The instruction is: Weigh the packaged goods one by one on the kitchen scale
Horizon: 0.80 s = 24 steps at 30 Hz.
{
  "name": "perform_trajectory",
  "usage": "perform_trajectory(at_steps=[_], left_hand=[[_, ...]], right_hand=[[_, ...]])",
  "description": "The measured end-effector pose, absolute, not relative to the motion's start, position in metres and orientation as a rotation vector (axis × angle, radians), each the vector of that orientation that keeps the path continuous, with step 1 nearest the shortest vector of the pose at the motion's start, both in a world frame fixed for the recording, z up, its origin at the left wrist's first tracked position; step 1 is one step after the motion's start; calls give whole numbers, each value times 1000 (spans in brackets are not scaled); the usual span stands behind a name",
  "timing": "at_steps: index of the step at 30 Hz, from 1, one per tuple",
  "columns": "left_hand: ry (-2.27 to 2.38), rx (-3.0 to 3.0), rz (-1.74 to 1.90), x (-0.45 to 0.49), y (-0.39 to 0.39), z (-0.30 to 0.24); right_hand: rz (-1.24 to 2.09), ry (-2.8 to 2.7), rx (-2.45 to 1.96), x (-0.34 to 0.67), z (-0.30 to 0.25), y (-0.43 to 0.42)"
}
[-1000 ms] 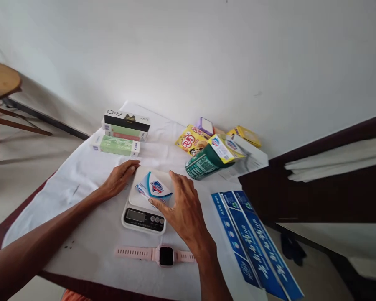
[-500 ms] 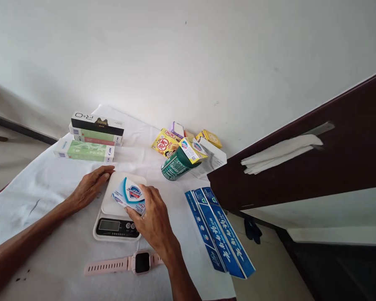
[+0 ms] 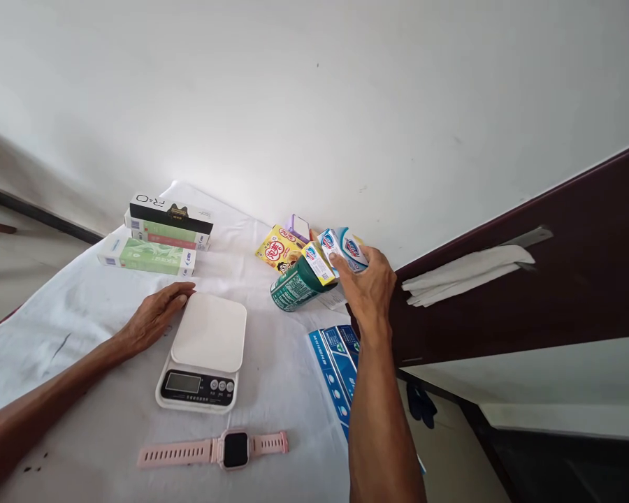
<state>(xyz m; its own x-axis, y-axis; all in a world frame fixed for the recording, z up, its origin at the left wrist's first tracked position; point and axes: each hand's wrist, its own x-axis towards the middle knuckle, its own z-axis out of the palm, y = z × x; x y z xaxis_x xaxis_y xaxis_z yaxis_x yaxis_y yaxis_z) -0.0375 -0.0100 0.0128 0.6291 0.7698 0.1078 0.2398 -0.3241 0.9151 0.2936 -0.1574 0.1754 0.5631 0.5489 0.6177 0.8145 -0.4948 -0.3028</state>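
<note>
My right hand [image 3: 371, 286] is closed on a white and blue soap box [image 3: 350, 250] at the back right of the table. That box is right beside a yellow and white soap box [image 3: 319, 263], which rests on a dark green canister [image 3: 295, 285]. My left hand [image 3: 157, 314] lies with its fingers stretched out on the cloth, their tips at the upper left corner of a white kitchen scale [image 3: 210, 332]. Nothing lies on the scale's plate, and its display looks blank. My left hand holds nothing.
A pink smartwatch [image 3: 235, 448] lies in front of the scale. Blue toothpaste boxes [image 3: 331, 370] are partly hidden by my right forearm. Green and black cartons [image 3: 152, 255] stand back left. A yellow snack packet [image 3: 277, 246] and purple box [image 3: 298, 227] sit near the wall.
My right hand has carried the white and blue soap box from above the scale to the back right, beside the yellow soap box. My left hand stays by the scale.
</note>
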Motion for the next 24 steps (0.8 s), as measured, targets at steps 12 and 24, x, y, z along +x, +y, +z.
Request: perform_trajectory(at_steps=[12,24], left_hand=[[730,1822,736,-37,-12,11],[604,1864,859,-37,-11,-2]], right_hand=[[-786,-1040,-2123,283,171,-163],[-372,-2066,-1610,82,116,-50]])
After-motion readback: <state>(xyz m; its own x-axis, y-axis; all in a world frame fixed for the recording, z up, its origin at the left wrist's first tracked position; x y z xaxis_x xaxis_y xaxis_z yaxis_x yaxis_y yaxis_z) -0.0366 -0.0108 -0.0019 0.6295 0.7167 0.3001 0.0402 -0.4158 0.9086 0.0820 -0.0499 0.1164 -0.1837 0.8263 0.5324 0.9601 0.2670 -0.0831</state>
